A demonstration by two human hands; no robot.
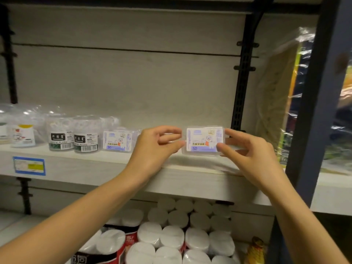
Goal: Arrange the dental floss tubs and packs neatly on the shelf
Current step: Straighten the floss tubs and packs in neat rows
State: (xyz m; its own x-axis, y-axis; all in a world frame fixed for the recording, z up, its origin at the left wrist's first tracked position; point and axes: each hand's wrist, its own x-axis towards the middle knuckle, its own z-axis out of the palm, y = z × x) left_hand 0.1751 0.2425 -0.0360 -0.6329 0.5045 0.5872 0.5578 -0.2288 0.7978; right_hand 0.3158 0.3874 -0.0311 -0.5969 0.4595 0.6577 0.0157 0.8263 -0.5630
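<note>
A clear flat floss pack (pixel 202 141) with a white and lilac label stands upright above the pale shelf board (pixel 91 164), right of centre. My left hand (pixel 152 147) pinches its left edge and my right hand (pixel 245 149) pinches its right edge. A second pack of the same kind (pixel 117 141) stands to the left. Further left stand two round tubs with black labels (pixel 73 137), then a tub with a white and yellow label (pixel 23 133) and more clear tubs at the frame edge.
A blue price tag (pixel 29 166) is stuck on the shelf's front edge at left. Black slotted uprights (pixel 242 88) and a dark blue post (pixel 312 111) bound the bay. Wrapped goods (pixel 282 96) lean at right. Rolls of tissue (pixel 171 235) fill the shelf below.
</note>
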